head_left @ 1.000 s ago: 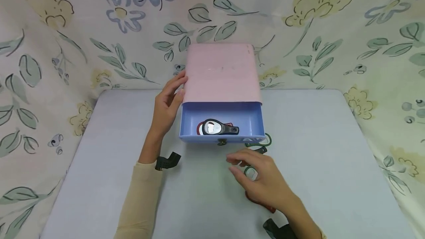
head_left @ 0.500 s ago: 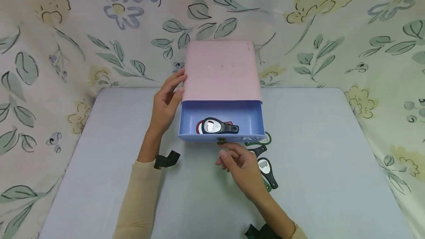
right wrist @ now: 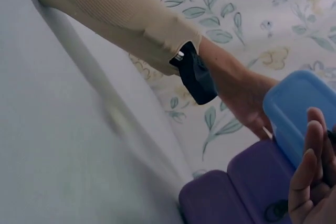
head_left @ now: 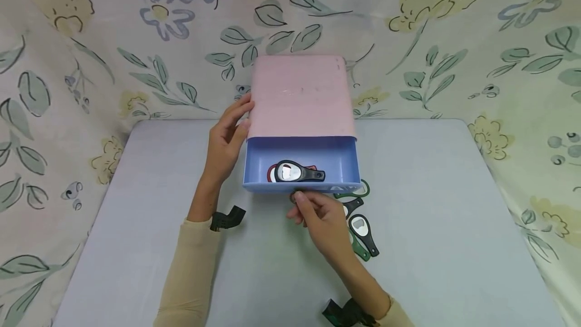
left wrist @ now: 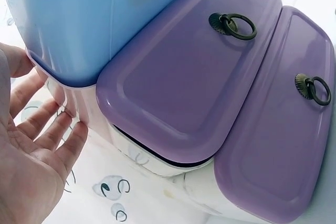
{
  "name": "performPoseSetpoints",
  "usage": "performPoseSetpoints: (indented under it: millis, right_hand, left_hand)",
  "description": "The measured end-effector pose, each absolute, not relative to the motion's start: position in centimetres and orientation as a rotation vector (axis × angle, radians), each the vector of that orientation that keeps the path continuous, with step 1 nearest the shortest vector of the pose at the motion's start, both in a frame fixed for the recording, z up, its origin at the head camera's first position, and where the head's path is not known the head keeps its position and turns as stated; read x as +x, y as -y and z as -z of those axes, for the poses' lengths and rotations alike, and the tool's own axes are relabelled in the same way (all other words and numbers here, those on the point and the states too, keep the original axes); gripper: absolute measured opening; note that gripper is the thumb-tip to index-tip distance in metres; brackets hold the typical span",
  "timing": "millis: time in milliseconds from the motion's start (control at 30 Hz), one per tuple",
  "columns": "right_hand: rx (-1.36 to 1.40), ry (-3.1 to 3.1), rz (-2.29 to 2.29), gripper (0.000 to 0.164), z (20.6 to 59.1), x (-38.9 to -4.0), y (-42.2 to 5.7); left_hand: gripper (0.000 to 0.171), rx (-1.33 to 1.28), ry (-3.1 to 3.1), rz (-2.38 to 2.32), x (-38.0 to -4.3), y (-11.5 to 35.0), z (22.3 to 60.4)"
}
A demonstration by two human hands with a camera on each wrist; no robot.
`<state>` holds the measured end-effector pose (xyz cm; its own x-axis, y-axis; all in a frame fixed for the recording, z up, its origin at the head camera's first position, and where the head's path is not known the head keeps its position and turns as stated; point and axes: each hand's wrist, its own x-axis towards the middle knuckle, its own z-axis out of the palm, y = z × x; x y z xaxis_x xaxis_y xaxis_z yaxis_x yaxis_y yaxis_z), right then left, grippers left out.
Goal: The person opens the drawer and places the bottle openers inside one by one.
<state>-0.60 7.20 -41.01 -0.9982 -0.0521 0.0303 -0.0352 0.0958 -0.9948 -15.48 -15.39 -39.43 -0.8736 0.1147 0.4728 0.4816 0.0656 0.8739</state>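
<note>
A small chest of drawers (head_left: 301, 97) with a pink top stands at the table's far edge. Its blue top drawer (head_left: 254, 163) is pulled out, holding a black-handled bottle opener (head_left: 295, 171) lying over a red one. My left hand (head_left: 222, 148) rests relaxed fingers against the chest's left side. At the drawer front, my right hand (head_left: 322, 221) pinches the ring pull (head_left: 292, 197) between thumb and fingers, mostly covering it. Below, in the left wrist view, two purple drawers (left wrist: 184, 72) with ring pulls sit pushed in.
Right of my right hand, several bottle openers lie in a row on the white table (head_left: 445, 226): a black one (head_left: 363, 233), a green one (head_left: 361, 251) partly beneath it, and others nearer the drawer. Floral cloth (head_left: 408, 39) hangs behind the table and along its sides.
My right hand has moved left and up from over the bottle openers to the drawer's ring pull and now pinches it. My left hand has stayed at the chest's side.
</note>
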Motion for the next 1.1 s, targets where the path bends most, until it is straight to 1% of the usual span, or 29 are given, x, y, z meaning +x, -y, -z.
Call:
performPoseSetpoints:
  millis: [267, 700, 967, 1100]
  right_hand:
    - [-0.073, -2.314, 2.141, 0.019, 40.7, -1.0, -6.9]
    - [-0.031, -2.308, 2.161, 0.022, 40.3, -2.6, -7.1]
    - [-0.029, -2.317, 2.175, 0.028, 40.2, -3.8, -6.8]
    - [-0.044, -2.349, 2.186, 0.026, 40.3, -4.3, -7.0]
  left_hand:
    - [0.040, -0.620, 2.070, 1.863, -15.6, 15.4, 39.4]
    - [0.041, -0.592, 2.075, 1.881, -15.5, 15.5, 39.5]
    - [0.040, -0.607, 2.074, 1.865, -15.6, 15.6, 39.5]
    - [0.039, -0.631, 2.052, 1.889, -15.7, 15.5, 39.6]
